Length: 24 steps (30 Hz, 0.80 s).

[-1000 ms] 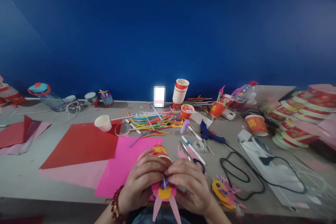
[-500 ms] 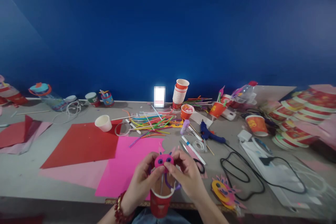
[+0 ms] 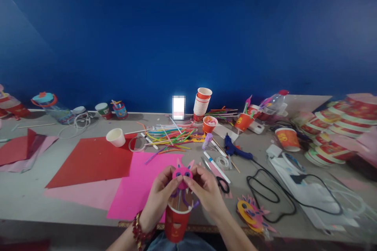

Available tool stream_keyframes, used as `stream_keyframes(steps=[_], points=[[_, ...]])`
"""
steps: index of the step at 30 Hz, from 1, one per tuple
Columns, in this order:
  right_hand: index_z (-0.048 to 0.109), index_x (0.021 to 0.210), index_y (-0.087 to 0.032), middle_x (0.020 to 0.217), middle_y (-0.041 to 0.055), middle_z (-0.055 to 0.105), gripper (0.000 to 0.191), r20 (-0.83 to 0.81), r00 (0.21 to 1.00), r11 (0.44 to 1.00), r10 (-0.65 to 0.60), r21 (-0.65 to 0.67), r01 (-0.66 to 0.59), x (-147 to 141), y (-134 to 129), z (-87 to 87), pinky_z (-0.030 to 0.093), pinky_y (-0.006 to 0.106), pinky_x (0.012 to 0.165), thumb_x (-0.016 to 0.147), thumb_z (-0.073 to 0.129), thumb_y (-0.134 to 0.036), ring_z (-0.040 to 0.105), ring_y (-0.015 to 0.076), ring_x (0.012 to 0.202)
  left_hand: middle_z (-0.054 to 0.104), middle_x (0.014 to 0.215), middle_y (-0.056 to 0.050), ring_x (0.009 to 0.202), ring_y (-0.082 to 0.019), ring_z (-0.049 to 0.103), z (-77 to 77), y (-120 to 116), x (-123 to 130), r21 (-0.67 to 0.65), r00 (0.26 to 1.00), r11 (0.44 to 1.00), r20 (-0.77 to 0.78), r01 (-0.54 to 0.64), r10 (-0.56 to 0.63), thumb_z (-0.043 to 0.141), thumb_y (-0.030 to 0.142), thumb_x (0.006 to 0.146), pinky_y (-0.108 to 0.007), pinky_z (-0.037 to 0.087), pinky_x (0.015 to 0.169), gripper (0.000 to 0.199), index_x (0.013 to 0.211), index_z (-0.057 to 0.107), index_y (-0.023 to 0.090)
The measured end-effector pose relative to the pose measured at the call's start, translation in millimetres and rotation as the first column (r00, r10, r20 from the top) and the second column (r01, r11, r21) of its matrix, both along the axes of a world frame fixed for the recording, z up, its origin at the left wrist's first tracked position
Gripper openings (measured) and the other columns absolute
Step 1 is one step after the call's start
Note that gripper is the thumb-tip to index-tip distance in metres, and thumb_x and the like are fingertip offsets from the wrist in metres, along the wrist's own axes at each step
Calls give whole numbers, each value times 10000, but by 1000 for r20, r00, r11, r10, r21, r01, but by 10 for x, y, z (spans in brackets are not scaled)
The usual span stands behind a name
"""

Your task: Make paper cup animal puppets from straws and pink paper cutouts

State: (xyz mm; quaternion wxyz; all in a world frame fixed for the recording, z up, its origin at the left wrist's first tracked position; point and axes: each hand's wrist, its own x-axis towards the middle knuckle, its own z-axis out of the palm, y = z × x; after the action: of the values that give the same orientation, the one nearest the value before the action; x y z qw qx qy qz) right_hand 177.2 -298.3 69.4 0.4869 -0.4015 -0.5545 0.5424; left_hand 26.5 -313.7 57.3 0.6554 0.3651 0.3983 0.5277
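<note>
**Raised slightly since half a second ago: the pink animal face [image 3: 182,171], its ears in fuller view, with the red paper cup [image 3: 176,225] a little farther left**

At far left, grey worktop [image 3: 32,196] shows along the front, running toward the red sheet [image 3: 91,160]. Next come the pale pink sheet [image 3: 88,196] and the bright pink sheet [image 3: 126,192]. All three lie flat, so the widest room for movement appears to be on this side.

The left hand [image 3: 163,190] has thumb and fingers pinched on the left side of the face. Between the hands, the face is upright, eyes toward the wearer and ears pointing at the blue wall [image 3: 188,35]. It lies just above the cup's mouth. The cup's long axis runs up toward the face, leaning slightly right at the top; its body hangs between the wrists, over the lap, in front of the worktop's edge. A purple strip [image 3: 185,199] reaches down from the face to the cup's rim; how it is fixed cannot be told.

The right hand [image 3: 207,190] mirrors the grip, thumb nearly meeting the other at the face's lower edge. Neither hand is clearly nearer the face.

Just right of it, the scissors [image 3: 223,185] and the white marker [image 3: 216,166] narrow the room. Farther right lie the blue glue gun [image 3: 235,150] and, near the front edge, a pink-and-yellow figure [image 3: 256,217].
</note>
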Motion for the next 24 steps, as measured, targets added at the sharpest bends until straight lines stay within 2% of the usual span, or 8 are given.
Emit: stream_keyframes(steps=[8, 10, 13, 15, 17, 20, 24], points=[[542, 671, -185, 622, -40, 486, 367, 5, 1000, 1000, -4, -6, 4, 30, 51, -25, 394, 223, 513, 817, 734, -461, 456, 104, 546, 615, 720, 5, 628, -96, 542, -23, 47, -114, -6, 996, 1000, -84, -21, 20, 743, 449, 811, -179, 449, 584, 306, 844, 679, 152], [550, 682, -187, 631, -37, 499, 372, -25, 1000, 999, 12, -35, -13, 54, 73, -56, 402, 226, 500, 806, 741, -481, 466, 107, 539, 653, 777, -14, 700, -127, 586, -2, 52, -146, 12, 995, 1000, -103, -5, 6, 713, 466, 833, -200, 483, 631, 314, 895, 700, 159], [565, 693, -186, 632, -37, 502, 369, -41, 999, 997, 8, -74, -11, 79, 93, -86, 393, 224, 491, 801, 742, -491, 469, 108, 539, 694, 939, -45, 862, -184, 632, 43, 57, -159, 89, 983, 990, -158, 112, -97, 694, 402, 859, -264, 514, 773, 290, 1041, 681, 178], [579, 684, -178, 618, -39, 493, 367, -18, 1000, 998, -2, -62, 1, 87, 98, -89, 377, 222, 503, 810, 734, -486, 453, 105, 545, 690, 1032, -65, 946, -209, 631, 62, 57, -150, 166, 955, 970, -268, 176, -127, 688, 314, 863, -299, 504, 847, 300, 1130, 646, 181], [589, 672, -171, 621, -33, 501, 366, -16, 1000, 999, -5, -39, 4, 90, 97, -84, 371, 224, 525, 807, 738, -477, 448, 107, 565, 683, 1063, -78, 977, -217, 627, 63, 53, -139, 222, 915, 957, -393, 185, -86, 657, 226, 867, -309, 495, 868, 306, 1166, 622, 177], [596, 677, -175, 655, -17, 537, 351, -122, 992, 996, -15, -93, 3, 96, 101, -84, 390, 231, 547, 769, 776, -462, 468, 116, 587, 681, 1069, -79, 980, -215, 629, 44, 47, -132, 248, 868, 950, -494, 190, -44, 599, 121, 850, -313, 491, 876, 323, 1168, 607, 177], [573, 699, -200, 645, -37, 545, 336, -338, 925, 967, -177, -234, 99, 122, 131, -85, 403, 220, 533, 719, 822, -425, 478, 108, 556, 679, 1033, -67, 945, -201, 634, 32, 48, -125, 228, 859, 956, -509, 183, -43, 588, 111, 843, -298, 491, 857, 293, 1125, 610, 185]])
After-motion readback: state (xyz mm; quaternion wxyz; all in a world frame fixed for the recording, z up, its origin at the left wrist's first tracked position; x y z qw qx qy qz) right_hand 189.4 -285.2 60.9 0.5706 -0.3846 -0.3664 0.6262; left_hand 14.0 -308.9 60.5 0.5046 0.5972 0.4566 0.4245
